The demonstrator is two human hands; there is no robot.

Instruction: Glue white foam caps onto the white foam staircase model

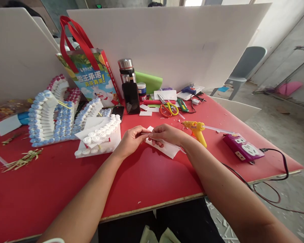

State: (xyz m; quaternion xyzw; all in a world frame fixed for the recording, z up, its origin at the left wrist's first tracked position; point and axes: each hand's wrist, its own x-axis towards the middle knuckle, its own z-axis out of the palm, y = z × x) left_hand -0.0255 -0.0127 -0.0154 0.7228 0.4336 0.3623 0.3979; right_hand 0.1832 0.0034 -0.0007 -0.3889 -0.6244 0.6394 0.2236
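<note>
Over the middle of the red table (139,182), my left hand (131,140) and my right hand (166,134) meet, thumbs and fingertips pinched together. Whatever sits between the fingertips is small and mostly hidden. Beneath my right hand lies a flat white sheet (170,152), partly covered by the fingers. Just left of my left hand stands a white stepped piece (101,136) topped with rows of white rosettes. To the right of my right hand rests a yellow glue gun (196,130) with a clear glue stick in its back end.
Blue-and-white rosette pieces (50,118) fill the left, before a printed bag (93,77). A phone (131,98) leans on a steel flask (126,67). Scissors (168,108) and a green cutter (182,105) lie behind my hands. A purple power strip (243,146) trails its cord at right.
</note>
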